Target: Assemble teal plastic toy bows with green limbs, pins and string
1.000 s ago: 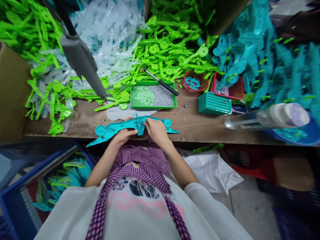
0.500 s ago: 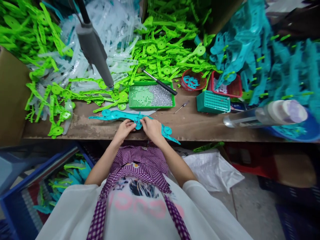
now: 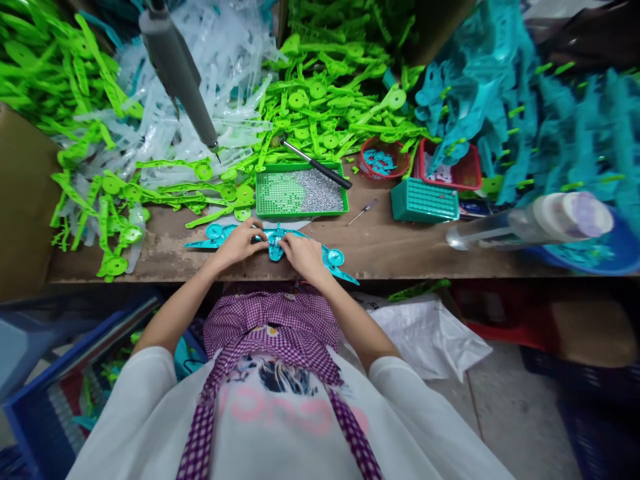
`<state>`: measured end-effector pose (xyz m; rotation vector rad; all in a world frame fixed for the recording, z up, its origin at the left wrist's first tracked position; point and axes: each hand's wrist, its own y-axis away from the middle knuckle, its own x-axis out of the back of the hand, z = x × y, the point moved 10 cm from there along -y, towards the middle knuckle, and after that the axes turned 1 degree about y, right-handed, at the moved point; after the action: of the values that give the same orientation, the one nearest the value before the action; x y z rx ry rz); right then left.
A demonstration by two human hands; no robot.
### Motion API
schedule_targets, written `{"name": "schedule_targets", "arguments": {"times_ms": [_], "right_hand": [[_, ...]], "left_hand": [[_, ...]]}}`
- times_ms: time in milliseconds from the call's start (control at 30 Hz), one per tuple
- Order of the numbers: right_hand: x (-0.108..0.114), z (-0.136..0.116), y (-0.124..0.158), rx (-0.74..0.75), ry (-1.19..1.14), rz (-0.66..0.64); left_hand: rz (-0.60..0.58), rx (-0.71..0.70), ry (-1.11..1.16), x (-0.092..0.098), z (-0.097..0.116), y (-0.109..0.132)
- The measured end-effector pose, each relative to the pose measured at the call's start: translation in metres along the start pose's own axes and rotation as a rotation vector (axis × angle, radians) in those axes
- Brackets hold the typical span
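A long turquoise plastic part (image 3: 275, 248) lies along the front edge of the wooden table, with a round cup towards each end. My left hand (image 3: 243, 241) bends over its left half, fingertips at the middle piece. From the other side my right hand (image 3: 302, 253) pinches the right side of that middle piece. Whatever small item may be between my fingertips is too small to make out. Just behind the part stands a green tray (image 3: 303, 212) of small metal screws, with a black-handled tool (image 3: 320, 165) across it.
A grey electric screwdriver (image 3: 183, 77) hangs at the upper left. Piles of green parts (image 3: 345, 100) and turquoise parts (image 3: 480, 100) fill the back. Red baskets (image 3: 365, 170), a teal basket (image 3: 425, 201) and a clear bottle (image 3: 525, 223) stand to the right.
The turquoise part's left end has swung slightly towards me and its cups now face up. My left hand has shifted a little left and up over it. The hanging screwdriver has moved up and left.
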<state>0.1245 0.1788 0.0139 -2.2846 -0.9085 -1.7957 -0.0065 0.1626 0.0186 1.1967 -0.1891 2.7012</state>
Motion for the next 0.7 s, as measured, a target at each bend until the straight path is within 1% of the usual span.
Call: {"name": "schedule_targets", "arguments": {"times_ms": [67,133,233,333,433,533,700], "right_hand": [[0.003,0.003,0.002,0.045,-0.090,0.002],[0.006,0.004,0.004,0.135,-0.225,0.009],[0.015,0.006,0.005,0.253,-0.383,0.087],[0.015,0.009,0.003,0.281,-0.421,0.161],[0.010,0.008,0.000,0.315,-0.465,0.158],[0.007,0.009,-0.004,0.314,-0.490,0.112],[0.005,0.009,-0.014,0.181,-0.340,0.046]], "left_hand": [[0.014,0.017,0.063,0.002,-0.002,0.000],[0.042,0.053,0.127,0.005,-0.008,0.000],[0.071,0.105,0.182,0.009,-0.016,0.001],[0.071,0.161,0.195,0.011,-0.023,0.001],[0.070,0.216,0.234,0.012,-0.025,0.001],[0.078,0.268,0.257,0.012,-0.027,0.001],[0.134,0.378,0.333,0.012,-0.035,0.006]]}}
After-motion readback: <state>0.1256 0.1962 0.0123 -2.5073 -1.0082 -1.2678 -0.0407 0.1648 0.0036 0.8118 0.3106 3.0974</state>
